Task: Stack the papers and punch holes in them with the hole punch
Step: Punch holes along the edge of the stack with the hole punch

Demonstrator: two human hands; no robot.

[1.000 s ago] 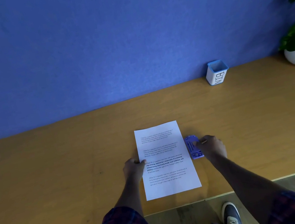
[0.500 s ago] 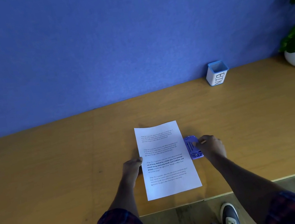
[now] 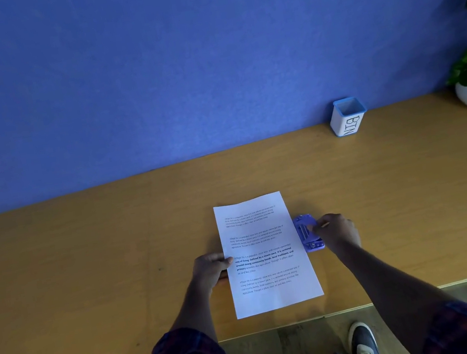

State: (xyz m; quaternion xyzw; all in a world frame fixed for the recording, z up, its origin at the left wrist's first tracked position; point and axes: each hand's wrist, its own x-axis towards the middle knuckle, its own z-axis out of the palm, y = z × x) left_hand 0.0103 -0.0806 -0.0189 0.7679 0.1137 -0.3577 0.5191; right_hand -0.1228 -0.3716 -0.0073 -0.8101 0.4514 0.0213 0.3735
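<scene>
The left edge of the white printed paper stack (image 3: 265, 252) is pinched by the left hand (image 3: 210, 270), apparently to steady it on the tan wooden table (image 3: 88, 278). Against its right edge, the small purple plastic hole punch (image 3: 308, 233) is gripped by the right hand (image 3: 335, 232), seemingly for alignment.

Dim, blue-tinged light falls evenly over the desk (image 3: 86, 263), with soft shadows under both hands. The paper (image 3: 265, 252) is the brightest area, without glare. Wide-angle distortion bows the desk's edges; fine print reads slightly soft.
</scene>
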